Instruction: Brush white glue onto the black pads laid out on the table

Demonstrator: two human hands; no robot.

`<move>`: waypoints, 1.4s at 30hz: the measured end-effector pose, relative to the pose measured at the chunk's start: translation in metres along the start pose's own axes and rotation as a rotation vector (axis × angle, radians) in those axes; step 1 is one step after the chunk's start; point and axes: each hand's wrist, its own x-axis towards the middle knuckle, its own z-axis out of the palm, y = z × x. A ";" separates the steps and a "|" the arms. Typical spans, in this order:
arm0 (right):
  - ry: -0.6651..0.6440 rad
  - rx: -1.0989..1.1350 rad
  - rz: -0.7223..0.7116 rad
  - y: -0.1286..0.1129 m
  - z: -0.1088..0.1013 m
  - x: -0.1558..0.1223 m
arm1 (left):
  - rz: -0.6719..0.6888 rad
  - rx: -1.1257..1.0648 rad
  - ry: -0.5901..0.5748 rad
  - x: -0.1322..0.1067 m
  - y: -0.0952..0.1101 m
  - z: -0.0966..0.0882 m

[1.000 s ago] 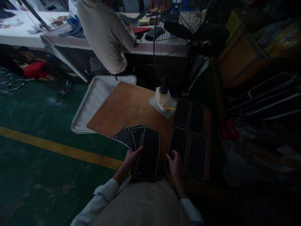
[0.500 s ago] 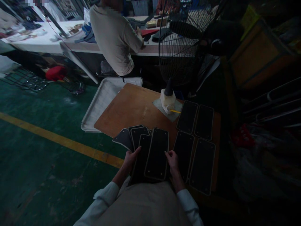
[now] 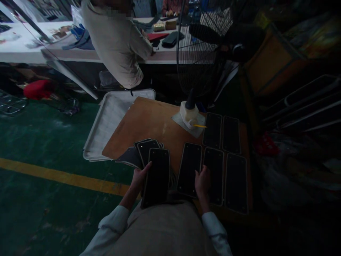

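Observation:
My left hand point(image 3: 139, 176) is closed on the left edge of a fanned stack of dark rectangular panels point(image 3: 157, 174) with rounded corners, pale edges and small bright dots at the corners. A single dark panel point(image 3: 188, 167) of the same kind is pinched at its right edge by my right hand point(image 3: 203, 182). It lies over or just above the brown board point(image 3: 149, 121), left of several more dark panels point(image 3: 236, 181) laid in rows. Whether it touches the board I cannot tell.
A white container with a dark cone top point(image 3: 188, 112) and a yellow stick stands on a pale sheet on the board. Under the board's left side is a white tray point(image 3: 96, 131). Beyond are a large fan point(image 3: 202, 53) and a co-worker point(image 3: 114, 42) at a long table point(image 3: 21, 46).
My right hand has drawn one panel off the stack and moved it rightward, beside the laid rows. My left hand keeps the remaining stack. The view has shifted slightly.

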 end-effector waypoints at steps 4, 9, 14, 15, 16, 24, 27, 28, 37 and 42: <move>-0.147 0.212 -0.058 -0.046 0.039 -0.033 | -0.018 -0.025 -0.113 0.018 0.015 -0.009; -0.287 0.336 0.077 -0.097 0.114 -0.067 | -0.014 -0.027 -0.226 0.042 0.033 -0.018; -0.216 0.364 0.097 -0.104 0.136 -0.067 | -0.037 0.004 -0.261 0.076 0.041 -0.044; -0.198 0.368 0.098 -0.103 0.135 -0.062 | -0.030 0.008 -0.260 0.082 0.043 -0.050; -0.176 0.369 0.101 -0.102 0.134 -0.056 | -0.016 0.008 -0.259 0.088 0.046 -0.057; 0.049 0.231 0.106 -0.104 0.143 0.009 | 0.054 0.041 -0.240 0.109 0.079 -0.094; 0.126 0.175 0.080 -0.106 0.153 0.010 | -0.023 0.001 -0.230 0.105 0.079 -0.100; 0.142 0.163 0.065 -0.105 0.156 0.008 | -0.048 -0.011 -0.226 0.103 0.078 -0.102; 0.202 0.105 -0.046 -0.112 0.151 0.013 | 0.023 -0.057 -0.180 0.103 0.065 -0.103; 0.087 0.142 -0.207 -0.143 0.163 -0.029 | 0.023 -0.022 -0.151 0.103 0.061 -0.102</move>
